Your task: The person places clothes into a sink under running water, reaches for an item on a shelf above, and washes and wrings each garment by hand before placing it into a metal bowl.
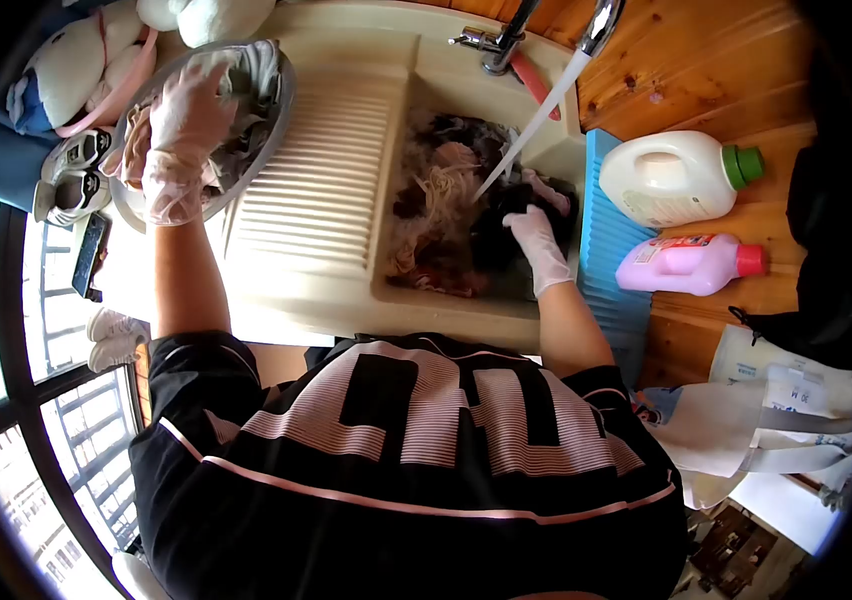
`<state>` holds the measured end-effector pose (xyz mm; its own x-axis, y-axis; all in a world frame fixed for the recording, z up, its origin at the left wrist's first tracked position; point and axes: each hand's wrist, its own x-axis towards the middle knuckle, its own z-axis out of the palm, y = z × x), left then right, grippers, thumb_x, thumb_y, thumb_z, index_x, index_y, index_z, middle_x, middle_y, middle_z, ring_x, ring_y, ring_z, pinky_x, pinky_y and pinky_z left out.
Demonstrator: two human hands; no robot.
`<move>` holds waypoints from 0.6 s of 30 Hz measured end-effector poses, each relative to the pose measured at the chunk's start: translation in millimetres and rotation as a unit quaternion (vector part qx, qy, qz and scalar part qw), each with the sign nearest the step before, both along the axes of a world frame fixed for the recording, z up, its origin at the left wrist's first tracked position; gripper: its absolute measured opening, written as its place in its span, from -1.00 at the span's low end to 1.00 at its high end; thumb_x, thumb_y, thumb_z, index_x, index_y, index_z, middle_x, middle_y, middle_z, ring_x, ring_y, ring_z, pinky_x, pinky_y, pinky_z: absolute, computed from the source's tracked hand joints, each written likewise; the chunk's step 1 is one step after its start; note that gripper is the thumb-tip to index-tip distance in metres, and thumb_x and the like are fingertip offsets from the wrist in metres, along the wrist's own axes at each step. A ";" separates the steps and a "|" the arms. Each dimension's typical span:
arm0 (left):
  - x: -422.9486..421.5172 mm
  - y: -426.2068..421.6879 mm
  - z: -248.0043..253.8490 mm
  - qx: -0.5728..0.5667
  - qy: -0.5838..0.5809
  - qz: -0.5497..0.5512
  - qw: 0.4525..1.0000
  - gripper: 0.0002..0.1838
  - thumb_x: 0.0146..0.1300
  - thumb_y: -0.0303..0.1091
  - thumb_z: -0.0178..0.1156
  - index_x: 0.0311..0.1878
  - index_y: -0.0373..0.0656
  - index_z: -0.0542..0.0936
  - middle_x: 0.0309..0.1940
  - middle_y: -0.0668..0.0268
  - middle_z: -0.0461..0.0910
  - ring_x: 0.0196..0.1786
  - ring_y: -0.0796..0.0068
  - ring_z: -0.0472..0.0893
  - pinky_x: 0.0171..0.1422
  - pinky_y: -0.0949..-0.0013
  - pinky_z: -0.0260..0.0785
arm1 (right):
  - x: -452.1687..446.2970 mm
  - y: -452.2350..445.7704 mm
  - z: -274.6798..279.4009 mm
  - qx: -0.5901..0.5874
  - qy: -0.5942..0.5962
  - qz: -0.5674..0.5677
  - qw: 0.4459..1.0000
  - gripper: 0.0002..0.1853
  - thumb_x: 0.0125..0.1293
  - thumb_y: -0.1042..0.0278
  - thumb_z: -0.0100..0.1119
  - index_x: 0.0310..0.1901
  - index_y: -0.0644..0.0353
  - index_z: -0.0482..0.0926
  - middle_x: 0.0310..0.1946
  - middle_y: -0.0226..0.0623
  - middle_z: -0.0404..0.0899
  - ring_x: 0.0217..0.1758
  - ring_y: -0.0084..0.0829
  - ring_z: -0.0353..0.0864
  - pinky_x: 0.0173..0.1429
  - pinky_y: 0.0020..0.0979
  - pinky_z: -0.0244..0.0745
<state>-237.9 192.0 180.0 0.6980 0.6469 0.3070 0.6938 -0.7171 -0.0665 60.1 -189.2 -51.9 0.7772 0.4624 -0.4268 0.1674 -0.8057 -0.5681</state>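
My left hand (189, 118), in a thin whitish glove, is over the round grey basin (284, 125) at the upper left. Its fingers are apart on top of the heaped laundry (252, 72) there, with pale grey and pinkish pieces around it. My right hand (534, 230), gloved the same way, is down in the sink (446, 308), its fingers closed on a black garment (494, 232). Beside that garment, cream and brown wet clothes (436, 195) lie in the water. A stream from the faucet (601, 25) falls next to the black garment.
The sink's ribbed washboard (311, 175) lies between basin and water. To the right are a blue washboard (601, 200), a white detergent bottle (666, 178) and a pink bottle (686, 265). Sneakers (76, 175), a phone (91, 255) and plush toys (71, 75) are at the left.
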 end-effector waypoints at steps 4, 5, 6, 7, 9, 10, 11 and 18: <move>49.3 -36.4 25.9 -0.066 -0.313 -0.195 0.927 -0.71 0.19 -0.49 0.14 0.01 -0.20 0.54 0.01 0.16 0.55 0.09 0.35 0.51 0.18 0.35 0.33 | 6.3 31.3 77.0 0.181 0.023 -0.007 0.983 -0.60 -0.03 0.30 0.25 -0.14 0.36 0.54 -0.26 -0.08 0.62 -0.16 -0.23 0.57 -0.02 -0.36 0.39; 64.1 -50.1 16.1 -0.148 -0.349 -0.219 0.899 -0.69 0.17 -0.44 0.18 0.00 -0.22 0.53 -0.02 0.16 0.56 0.05 0.36 0.53 0.15 0.36 0.35 | 5.5 38.2 95.5 0.220 0.019 -0.001 0.975 -0.63 0.00 0.32 0.25 -0.15 0.34 0.55 -0.31 -0.15 0.62 -0.23 -0.30 0.57 -0.06 -0.39 0.40; 78.6 -71.2 5.6 -0.258 -0.364 -0.228 0.865 -0.67 0.15 -0.38 0.22 0.00 -0.24 0.52 -0.05 0.16 0.57 0.02 0.37 0.55 0.13 0.38 0.37 | 2.8 46.5 117.2 0.229 0.020 -0.014 0.973 -0.66 0.01 0.34 0.24 -0.17 0.33 0.56 -0.34 -0.21 0.62 -0.26 -0.38 0.55 -0.08 -0.41 0.40; 94.1 -92.3 -9.1 -0.377 -0.363 -0.232 0.820 -0.63 0.12 -0.33 0.25 -0.01 -0.26 0.51 -0.08 0.16 0.58 -0.01 0.38 0.56 0.10 0.39 0.39 | 1.7 52.7 131.2 0.238 0.020 -0.028 0.971 -0.70 0.03 0.36 0.24 -0.19 0.32 0.56 -0.37 -0.27 0.61 -0.29 -0.45 0.54 -0.10 -0.44 0.40; 121.2 -134.0 -44.5 -0.580 -0.324 -0.241 0.707 -0.54 0.08 -0.22 0.32 -0.02 -0.29 0.50 -0.14 0.15 0.60 -0.08 0.41 0.59 0.04 0.41 0.44 | 5.9 65.3 144.0 0.316 0.046 -0.044 0.947 -0.70 0.04 0.41 0.24 -0.16 0.32 0.57 -0.33 -0.32 0.61 -0.27 -0.49 0.51 -0.10 -0.46 0.39; 132.3 -155.9 -61.6 -0.656 -0.307 -0.239 0.647 -0.49 0.06 -0.16 0.36 -0.02 -0.31 0.49 -0.16 0.15 0.61 -0.11 0.42 0.61 0.01 0.43 0.46 | -0.4 72.4 161.4 0.348 0.046 -0.044 0.935 -0.69 0.04 0.42 0.24 -0.15 0.32 0.57 -0.32 -0.33 0.61 -0.26 -0.49 0.51 -0.10 -0.46 0.38; 144.4 -168.3 -84.1 -0.560 -0.185 -0.251 0.767 -0.37 -0.02 -0.06 0.41 -0.01 -0.33 0.48 -0.19 0.12 0.62 -0.13 0.43 0.62 -0.04 0.44 0.46 | -2.9 77.0 172.7 0.378 0.047 -0.045 0.924 -0.69 0.04 0.42 0.24 -0.15 0.33 0.57 -0.31 -0.33 0.60 -0.26 -0.49 0.50 -0.09 -0.47 0.38; 159.1 -227.4 -93.1 -0.644 -0.214 -0.242 0.693 -0.12 -0.11 -0.20 0.48 0.22 -0.36 0.22 -0.12 0.09 0.54 -0.06 0.37 0.53 0.06 0.32 0.40 | -4.5 85.0 210.5 0.421 0.073 -0.108 0.897 -0.76 0.11 0.43 0.24 -0.19 0.35 0.59 -0.34 -0.39 0.59 -0.30 -0.56 0.46 -0.14 -0.49 0.35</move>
<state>-78.9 -35.4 86.9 0.9525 0.2983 -0.0618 0.1094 -0.1457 0.9833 55.7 -104.2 158.5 0.8520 0.5137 -0.1009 -0.0668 -0.0845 -0.9942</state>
